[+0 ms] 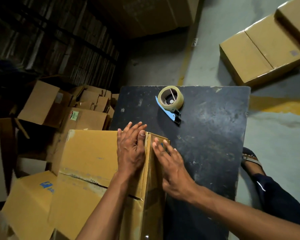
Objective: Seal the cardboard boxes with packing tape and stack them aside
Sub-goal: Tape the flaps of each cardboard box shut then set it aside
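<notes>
I see both hands flat on the box (87,158), which leans on the near left edge of the black bench (213,135). Left hand (131,151) presses the top beside the corner edge, fingers straight. Right hand (173,170) lies on the taped side, fingers spread, gripping nothing. Tape dispenser (171,103) sits apart, farther back.

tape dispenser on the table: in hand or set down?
Set down. The tape dispenser lies on the black table; both hands press the cardboard box.
</notes>
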Available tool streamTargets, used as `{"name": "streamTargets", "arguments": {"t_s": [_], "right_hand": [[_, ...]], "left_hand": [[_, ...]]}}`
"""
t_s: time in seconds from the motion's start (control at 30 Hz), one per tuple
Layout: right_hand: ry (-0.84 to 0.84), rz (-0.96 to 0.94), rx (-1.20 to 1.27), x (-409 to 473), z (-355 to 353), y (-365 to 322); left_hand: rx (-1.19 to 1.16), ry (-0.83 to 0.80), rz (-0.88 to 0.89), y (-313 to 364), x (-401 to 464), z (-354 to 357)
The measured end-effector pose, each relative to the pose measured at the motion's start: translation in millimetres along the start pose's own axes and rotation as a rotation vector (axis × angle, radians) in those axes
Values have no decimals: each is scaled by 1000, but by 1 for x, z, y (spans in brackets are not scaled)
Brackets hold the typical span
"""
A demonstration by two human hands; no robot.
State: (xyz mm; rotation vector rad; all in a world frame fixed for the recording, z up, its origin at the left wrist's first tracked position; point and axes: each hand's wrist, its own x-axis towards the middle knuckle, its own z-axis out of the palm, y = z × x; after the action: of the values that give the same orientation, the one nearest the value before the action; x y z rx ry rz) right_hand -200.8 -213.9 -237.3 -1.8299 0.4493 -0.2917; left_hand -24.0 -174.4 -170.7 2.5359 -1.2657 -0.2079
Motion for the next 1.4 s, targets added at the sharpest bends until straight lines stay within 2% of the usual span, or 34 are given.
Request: {"name": "streamTargets", "arguments": {"t_s": [0.13, 0.3, 0.5, 0.63, 0.73, 0.87, 0.97, 1.1, 1.27, 1.4], "right_hand": [[98, 82, -1, 2, -16, 12], [52, 164, 36, 18, 8, -15], [2, 112, 59, 33, -9, -6], [161, 139, 280, 48, -38, 4], [219, 210, 479, 63, -47, -12], [260, 200, 375, 75, -43, -27], [229, 235, 415, 86, -43, -14], [168, 132, 634, 100, -45, 14], [70, 219, 633, 109, -41, 50], [-28, 158, 685, 108, -47, 50]], "left_hand": [[3, -5, -8, 0, 3, 0], [-13, 8, 0, 0, 3, 1], [5, 29, -33, -9, 3, 0], [-1, 31, -34, -10, 3, 1], [-8, 34, -37, -9, 4, 1], [-7, 26, -19, -11, 3, 1], [-10, 34, -30, -11, 4, 1], [-5, 42, -40, -9, 4, 1], [-28, 34, -40, -11, 4, 1], [-21, 32, -35, -10, 5, 0]]}}
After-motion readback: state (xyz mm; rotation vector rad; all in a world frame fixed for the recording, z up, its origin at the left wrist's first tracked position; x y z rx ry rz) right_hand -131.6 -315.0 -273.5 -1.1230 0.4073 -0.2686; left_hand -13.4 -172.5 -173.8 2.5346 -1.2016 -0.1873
